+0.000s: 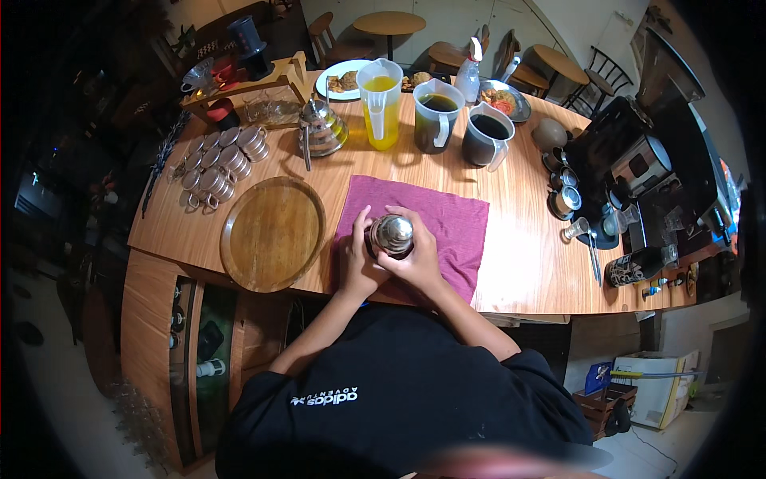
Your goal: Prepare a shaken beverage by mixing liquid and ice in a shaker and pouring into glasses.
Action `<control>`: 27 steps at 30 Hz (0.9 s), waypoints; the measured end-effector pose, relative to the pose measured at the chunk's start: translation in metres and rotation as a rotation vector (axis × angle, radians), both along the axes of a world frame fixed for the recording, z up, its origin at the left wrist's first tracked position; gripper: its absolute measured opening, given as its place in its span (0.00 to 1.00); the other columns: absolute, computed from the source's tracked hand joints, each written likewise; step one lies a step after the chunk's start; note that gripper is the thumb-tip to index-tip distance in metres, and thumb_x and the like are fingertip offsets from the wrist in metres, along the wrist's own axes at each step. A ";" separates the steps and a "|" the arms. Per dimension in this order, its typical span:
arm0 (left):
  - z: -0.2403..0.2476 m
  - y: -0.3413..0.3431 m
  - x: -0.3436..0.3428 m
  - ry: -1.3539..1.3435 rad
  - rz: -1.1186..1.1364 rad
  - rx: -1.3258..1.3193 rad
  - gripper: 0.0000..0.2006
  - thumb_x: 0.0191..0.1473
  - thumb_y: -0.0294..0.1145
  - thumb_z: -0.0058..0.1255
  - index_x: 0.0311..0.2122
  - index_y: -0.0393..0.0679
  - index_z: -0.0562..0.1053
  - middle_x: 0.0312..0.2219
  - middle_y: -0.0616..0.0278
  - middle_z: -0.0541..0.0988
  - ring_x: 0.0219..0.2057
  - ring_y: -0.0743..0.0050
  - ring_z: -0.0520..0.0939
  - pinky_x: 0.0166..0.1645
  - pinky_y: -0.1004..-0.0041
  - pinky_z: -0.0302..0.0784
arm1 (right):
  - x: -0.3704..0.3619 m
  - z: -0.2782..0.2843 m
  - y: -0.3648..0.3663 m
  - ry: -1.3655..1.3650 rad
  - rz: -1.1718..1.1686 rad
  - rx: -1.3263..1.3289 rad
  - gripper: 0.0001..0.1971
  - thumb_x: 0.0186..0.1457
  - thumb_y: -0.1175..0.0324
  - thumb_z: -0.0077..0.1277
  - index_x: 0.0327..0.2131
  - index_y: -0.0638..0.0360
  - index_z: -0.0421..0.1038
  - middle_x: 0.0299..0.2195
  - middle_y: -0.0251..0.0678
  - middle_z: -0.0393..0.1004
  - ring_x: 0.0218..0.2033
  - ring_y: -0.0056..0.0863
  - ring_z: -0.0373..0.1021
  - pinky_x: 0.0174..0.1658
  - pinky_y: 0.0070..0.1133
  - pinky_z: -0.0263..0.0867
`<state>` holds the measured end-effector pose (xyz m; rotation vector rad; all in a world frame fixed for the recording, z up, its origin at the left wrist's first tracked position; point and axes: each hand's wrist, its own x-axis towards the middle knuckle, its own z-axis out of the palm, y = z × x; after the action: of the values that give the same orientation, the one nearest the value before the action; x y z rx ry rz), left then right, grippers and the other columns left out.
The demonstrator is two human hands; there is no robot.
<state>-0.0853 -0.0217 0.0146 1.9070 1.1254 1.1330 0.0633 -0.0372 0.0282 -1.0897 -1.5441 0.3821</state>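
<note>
Both my hands are wrapped round a silver cocktail shaker [394,233] with a shiny domed top, above a purple cloth [459,219] at the front of the wooden counter. My left hand [361,262] curls about its left side, the thumb and a finger pointing up. My right hand [420,254] closes round its right side, fingers reaching over the far edge. The lower part of the shaker is hidden by my hands, so I cannot tell whether it touches the cloth. A round wooden tray [273,235] lies left of the cloth.
Beyond the cloth stand a gooseneck kettle [325,134], a pitcher of yellow liquid [381,108] and two pitchers of dark liquid [435,128] [485,144]. Stacked cups [227,160] are at left. At right are a coffee machine [642,164], small glasses [574,230] and a dark bottle [634,267].
</note>
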 end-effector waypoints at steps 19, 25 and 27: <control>-0.040 0.028 -0.005 -0.087 -0.216 0.073 0.29 0.42 0.36 0.71 0.50 0.43 0.73 0.45 0.56 0.80 0.46 0.61 0.83 0.49 0.65 0.81 | 0.008 0.018 0.020 0.136 0.331 -0.188 0.31 0.37 0.62 0.74 0.47 0.59 0.72 0.39 0.38 0.79 0.42 0.31 0.78 0.49 0.28 0.73; -0.036 0.026 -0.010 0.027 -0.303 -0.039 0.33 0.37 0.33 0.74 0.52 0.44 0.73 0.43 0.59 0.81 0.44 0.64 0.84 0.49 0.65 0.81 | 0.020 0.023 0.027 0.176 0.481 -0.278 0.30 0.38 0.63 0.74 0.46 0.58 0.73 0.39 0.34 0.80 0.41 0.26 0.77 0.48 0.25 0.73; -0.030 0.019 -0.013 -0.320 -0.340 -0.557 0.36 0.33 0.31 0.76 0.52 0.42 0.72 0.43 0.60 0.82 0.44 0.69 0.83 0.49 0.67 0.81 | 0.023 0.023 0.026 0.239 0.583 -0.332 0.30 0.38 0.63 0.74 0.46 0.59 0.73 0.39 0.33 0.80 0.42 0.26 0.77 0.50 0.25 0.72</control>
<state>-0.0985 -0.0025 -0.0154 1.3583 0.7926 0.7917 0.0868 -0.0110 0.0516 -0.7793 -1.5939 1.1576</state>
